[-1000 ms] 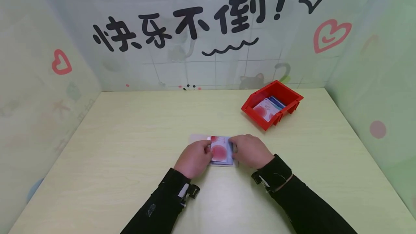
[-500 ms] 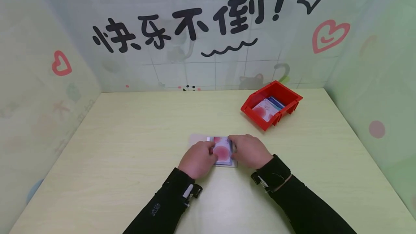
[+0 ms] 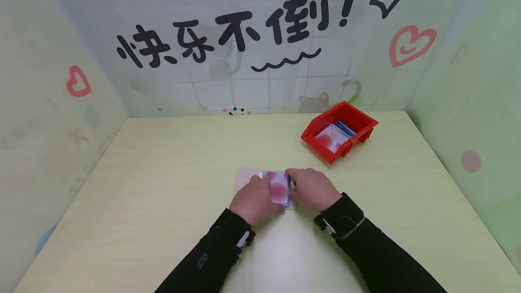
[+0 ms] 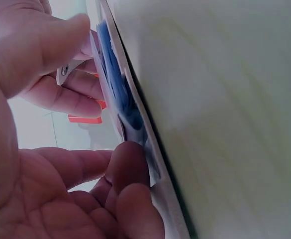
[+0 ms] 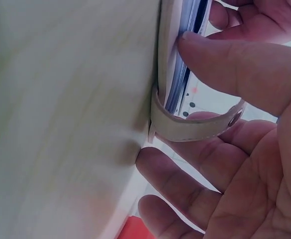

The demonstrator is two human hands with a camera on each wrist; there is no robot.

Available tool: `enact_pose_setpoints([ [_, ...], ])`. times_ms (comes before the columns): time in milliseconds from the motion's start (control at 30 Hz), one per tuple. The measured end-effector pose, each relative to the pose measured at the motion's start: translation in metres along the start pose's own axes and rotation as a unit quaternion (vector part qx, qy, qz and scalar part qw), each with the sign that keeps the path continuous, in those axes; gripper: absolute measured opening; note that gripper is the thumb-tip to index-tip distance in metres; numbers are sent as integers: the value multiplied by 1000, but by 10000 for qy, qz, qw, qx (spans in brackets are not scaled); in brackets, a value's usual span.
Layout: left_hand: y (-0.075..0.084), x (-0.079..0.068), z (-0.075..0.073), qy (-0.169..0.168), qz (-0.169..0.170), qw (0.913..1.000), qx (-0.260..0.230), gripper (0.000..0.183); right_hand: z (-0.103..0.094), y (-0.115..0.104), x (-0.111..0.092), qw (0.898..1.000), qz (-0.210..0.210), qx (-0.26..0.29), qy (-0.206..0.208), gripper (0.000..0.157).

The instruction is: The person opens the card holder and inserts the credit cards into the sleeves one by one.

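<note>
A pale card holder (image 3: 245, 176) lies opened out on the table, its blue clear leaves (image 4: 116, 74) stacked on the right half. On top is a white card (image 3: 278, 192) with a pink round print. My left hand (image 3: 256, 200) holds this card from its left side, thumb at the near edge and fingers farther up. At the right edge my right hand (image 3: 313, 189) grips the holder, thumb against the edges of the leaves. The holder's snap strap (image 5: 195, 128) sticks out beside the right fingers. Part of the left cover is hidden under my left hand.
A red bin (image 3: 368, 125) stands at the back right of the table (image 3: 183, 162), with white-and-pink and blue cards (image 3: 331, 138) inside. Printed cloth walls (image 3: 228, 92) close off the back and both sides.
My left hand has shifted right across the card, and its thumb has moved out along the near edge. The card sits slightly farther right. The right hand has stayed almost still.
</note>
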State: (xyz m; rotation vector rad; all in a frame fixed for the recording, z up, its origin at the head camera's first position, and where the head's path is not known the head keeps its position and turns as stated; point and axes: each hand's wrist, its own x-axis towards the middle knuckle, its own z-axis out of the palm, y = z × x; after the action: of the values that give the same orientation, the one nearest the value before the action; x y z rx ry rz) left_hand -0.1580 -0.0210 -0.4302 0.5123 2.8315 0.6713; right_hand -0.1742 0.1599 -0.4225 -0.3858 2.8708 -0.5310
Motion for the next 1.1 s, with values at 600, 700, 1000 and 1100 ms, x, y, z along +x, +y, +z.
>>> enact_pose_setpoints([
  [600,12,2,1,-56,-549,9981,268,91,-7,3,0,9997,7,132,-219,72],
  [700,13,2,0,-11,-584,9979,282,88,-7,3,0,9996,14,153,-226,74],
  [1000,13,4,-4,-107,-704,9965,444,71,-6,3,1,9995,140,241,-161,77],
  [1100,14,3,-4,-72,-694,9968,392,81,-5,3,2,9994,173,267,-154,77],
])
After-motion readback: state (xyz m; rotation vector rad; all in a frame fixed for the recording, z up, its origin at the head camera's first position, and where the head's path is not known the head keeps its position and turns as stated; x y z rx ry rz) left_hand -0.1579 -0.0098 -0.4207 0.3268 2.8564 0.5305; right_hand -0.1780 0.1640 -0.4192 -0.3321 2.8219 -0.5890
